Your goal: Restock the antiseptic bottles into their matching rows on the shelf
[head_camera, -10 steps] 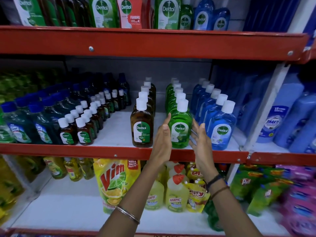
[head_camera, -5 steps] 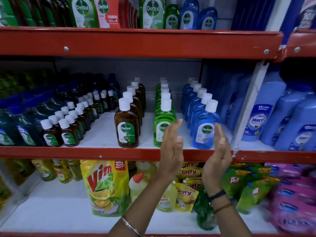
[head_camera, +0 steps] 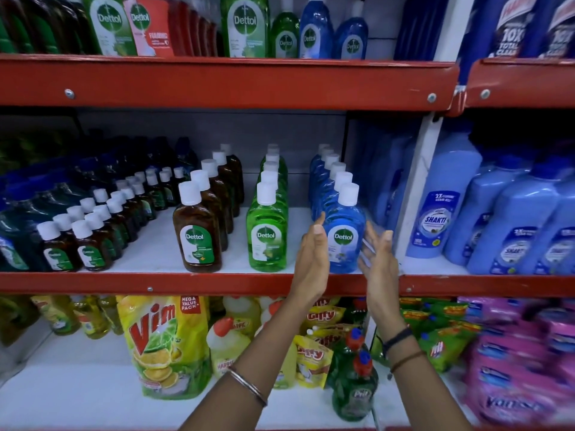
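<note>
Both hands are raised to the near edge of the middle red metal shelf (head_camera: pixel 186 283), palms turned toward each other on either side of the front blue plastic Dettol bottle with a white cap (head_camera: pixel 343 234). The left hand (head_camera: pixel 312 259) stands flat with its fingers pressed together and straight, just left of the bottle; whether it touches the plastic cannot be told. The right hand (head_camera: pixel 378 259) is on the bottle's right with its fingers loosely spread and slightly blurred, gripping nothing. The blue bottle stands upright at the near end of its own row of blue bottles (head_camera: pixel 326 178), which runs away toward the far wall at the right end of this shelf bay. Just left of it runs a matching row of green Dettol bottles (head_camera: pixel 267 225), and further left a row of brown Dettol bottles (head_camera: pixel 199 231), each row led by a bottle with its label facing out. Small brown bottles with white caps (head_camera: pixel 87 237) fill the shelf's left part. Beyond a white upright post (head_camera: pixel 417 194), large pale blue Shakti bottles (head_camera: pixel 441 209) stand on the right. On the shelf below sits a yellow Vim pouch (head_camera: pixel 161 340)
</note>
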